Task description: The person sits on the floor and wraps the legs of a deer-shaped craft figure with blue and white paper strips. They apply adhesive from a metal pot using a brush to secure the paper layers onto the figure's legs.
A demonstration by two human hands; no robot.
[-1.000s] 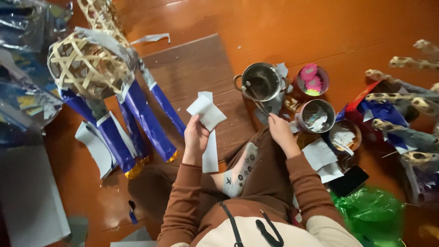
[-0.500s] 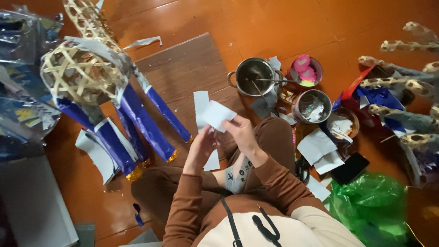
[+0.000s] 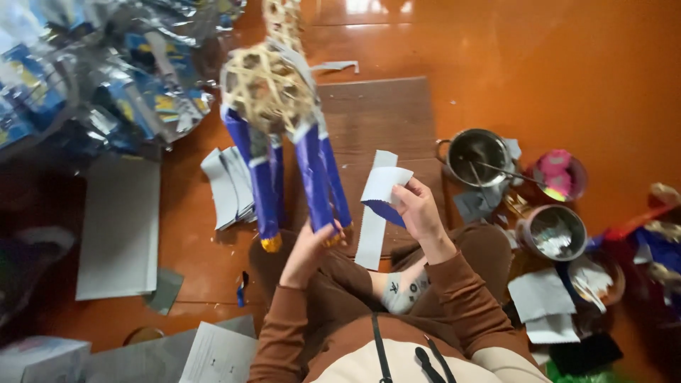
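My right hand [image 3: 418,213] pinches a small piece of paper [image 3: 384,188], white on one face and blue on the other, held above my lap. My left hand [image 3: 306,250] reaches forward and touches the lower end of a blue-wrapped leg of a woven bamboo frame [image 3: 266,89], which stands on the floor with several blue-covered legs [image 3: 312,177]. A long white paper strip [image 3: 373,223] lies on the brown mat [image 3: 383,113] just beneath my right hand. I sit cross-legged in brown sleeves, with a patterned sock showing.
A steel pot [image 3: 477,154] with a stick in it, a pink bowl [image 3: 560,176] and a second pot [image 3: 553,232] stand to the right. White paper pieces [image 3: 543,301] lie nearby. Grey sheets [image 3: 117,227] and shiny foil wrapping [image 3: 106,78] lie at the left.
The view has swung left. My right hand took over the small paper piece. My left hand let go of it and moved to the blue leg of the bamboo frame.
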